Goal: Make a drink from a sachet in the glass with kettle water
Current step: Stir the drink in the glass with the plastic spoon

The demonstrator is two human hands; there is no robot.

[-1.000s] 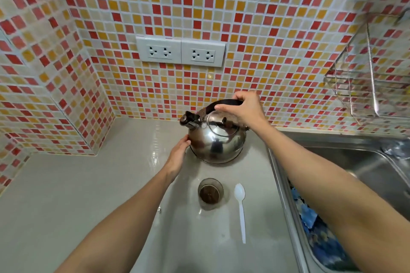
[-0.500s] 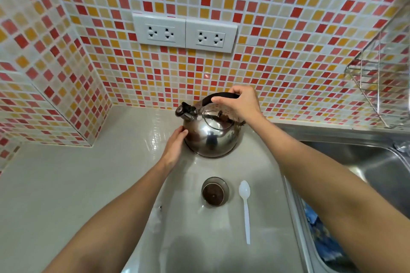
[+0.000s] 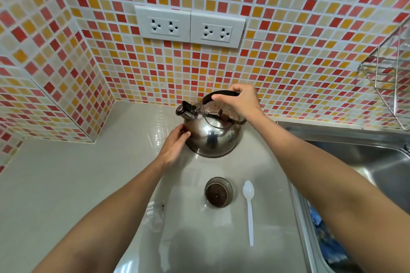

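1. Wall (image 3: 288,29): mosaic tile, meeting the table at its rear edge and at the left corner; two sockets (image 3: 190,26) are mounted above the kettle.
2. Table (image 3: 55,184): pale surface with open room across the left half. The right edge borders the sink (image 3: 366,162).
3. Rack (image 3: 386,77): wire, on the wall above the sink.
4. Kettle (image 3: 213,133): steel, upright on the table near the rear wall; spout points left, black handle arches over the lid.
5. Right hand (image 3: 239,102): clenched around the kettle handle from above.
6. Left hand (image 3: 175,146): fingertips touch the kettle body below the spout; grasp cannot be determined.
7. Glass (image 3: 218,191): upright near the kettle on the viewer's side, brown powder inside.
8. Spoon (image 3: 249,208): white, just right of the glass, long axis front to back, bowl toward the wall.
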